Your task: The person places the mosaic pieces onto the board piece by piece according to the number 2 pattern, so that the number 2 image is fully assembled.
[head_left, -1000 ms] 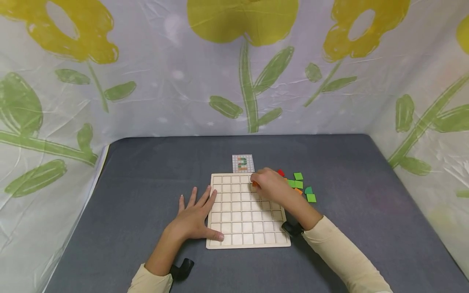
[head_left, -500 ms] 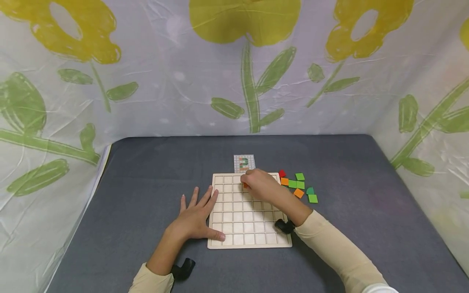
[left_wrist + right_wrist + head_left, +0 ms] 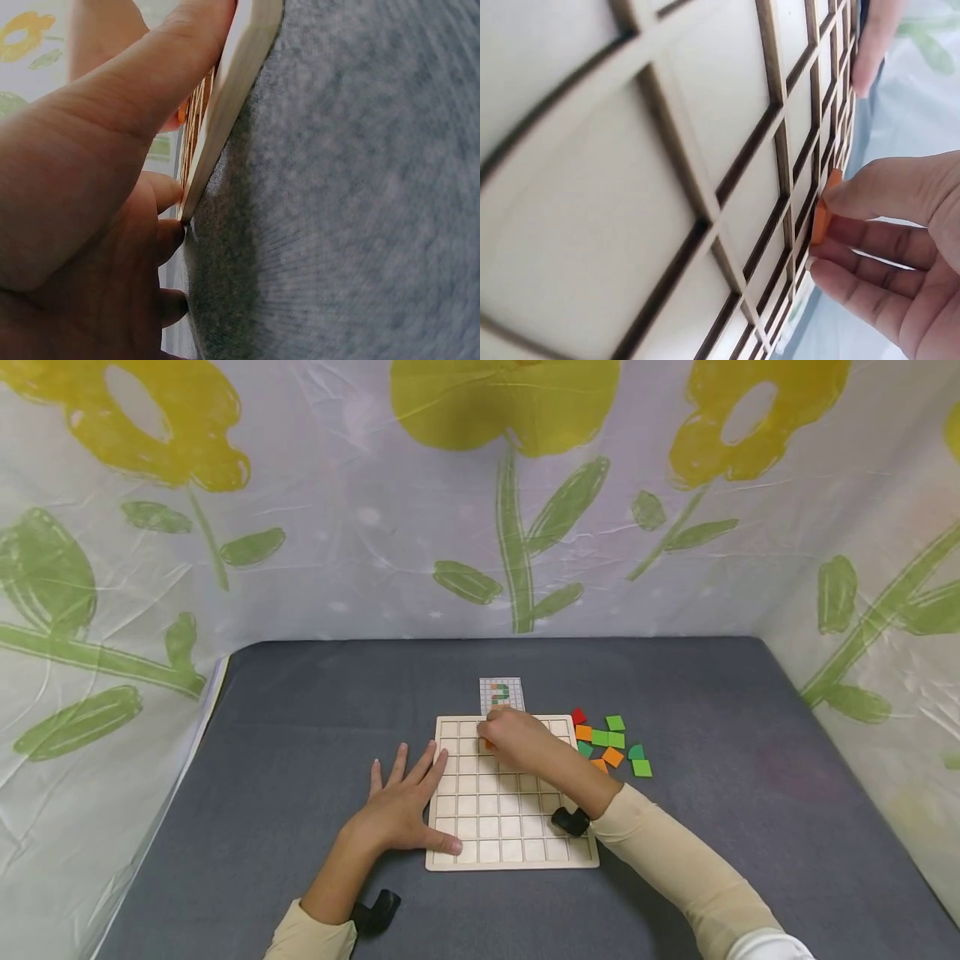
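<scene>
Orange tile (image 3: 822, 219): in your right thumb and fingers, low over the board's far rows; whether it touches a square cannot be told.
Right hand (image 3: 517, 739): clamped on that tile in a pinch, the arm reaching across from your right.
Wooden board (image 3: 498, 827): below your grip, flat, its grid of squares running mostly from there back toward you.
Paper card (image 3: 501, 691): just beyond your grip, at the board's far edge, printed with a grid and a coloured figure, partly covered by the hand.
Loose tiles (image 3: 615, 739): right of your grip, around the board's far right side; red, orange, light green and dark green, some touching.
Left hand (image 3: 401, 810): left of your grip and nearer you, fingers apart, thumb resting on the board.
Grey cloth (image 3: 322, 718): under the board, spreading all around your grip.
Flowered curtain (image 3: 330, 527): farthest beyond your grip, upright, yellow blooms and green leaves.
</scene>
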The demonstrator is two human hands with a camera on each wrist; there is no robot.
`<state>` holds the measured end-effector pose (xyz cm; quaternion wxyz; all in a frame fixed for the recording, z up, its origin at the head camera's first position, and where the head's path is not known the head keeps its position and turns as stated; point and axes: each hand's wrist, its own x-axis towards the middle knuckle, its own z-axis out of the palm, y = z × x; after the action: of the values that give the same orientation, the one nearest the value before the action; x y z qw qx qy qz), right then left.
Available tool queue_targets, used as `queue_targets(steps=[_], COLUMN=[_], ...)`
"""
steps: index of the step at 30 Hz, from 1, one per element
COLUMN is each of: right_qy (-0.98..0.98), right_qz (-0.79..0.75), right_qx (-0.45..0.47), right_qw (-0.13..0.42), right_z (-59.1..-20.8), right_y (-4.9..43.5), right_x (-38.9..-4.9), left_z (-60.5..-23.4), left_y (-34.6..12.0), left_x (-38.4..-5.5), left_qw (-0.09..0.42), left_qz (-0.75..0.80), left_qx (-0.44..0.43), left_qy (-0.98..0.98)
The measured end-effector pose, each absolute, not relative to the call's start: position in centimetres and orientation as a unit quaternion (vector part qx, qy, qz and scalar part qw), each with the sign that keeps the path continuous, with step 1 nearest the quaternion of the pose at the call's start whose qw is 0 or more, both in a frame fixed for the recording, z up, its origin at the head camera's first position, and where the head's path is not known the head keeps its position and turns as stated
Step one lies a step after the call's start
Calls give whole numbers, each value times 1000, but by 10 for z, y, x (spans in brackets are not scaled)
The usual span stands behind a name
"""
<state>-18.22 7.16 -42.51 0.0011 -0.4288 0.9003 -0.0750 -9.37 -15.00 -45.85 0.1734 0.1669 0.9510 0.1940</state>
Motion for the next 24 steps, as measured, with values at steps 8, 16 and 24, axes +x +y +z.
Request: queue_targets(steps=[8, 16, 24], right_qy=[903, 907, 907], right_qz=[-51, -23, -11], right_qx=[-426, -420, -421], right_qw=[15, 20, 13], right_z=[-424, -426, -426], right_y=[62, 58, 56], right_x=[-181, -180, -177], left_z=[-456, -455, -454], left_y=[-150, -148, -148], left_x=[-92, -94, -94], left_qw=[178, 179, 180], left_qz=[191, 188, 195], left_qx=[164, 164, 163], left_qy=[951, 952, 950])
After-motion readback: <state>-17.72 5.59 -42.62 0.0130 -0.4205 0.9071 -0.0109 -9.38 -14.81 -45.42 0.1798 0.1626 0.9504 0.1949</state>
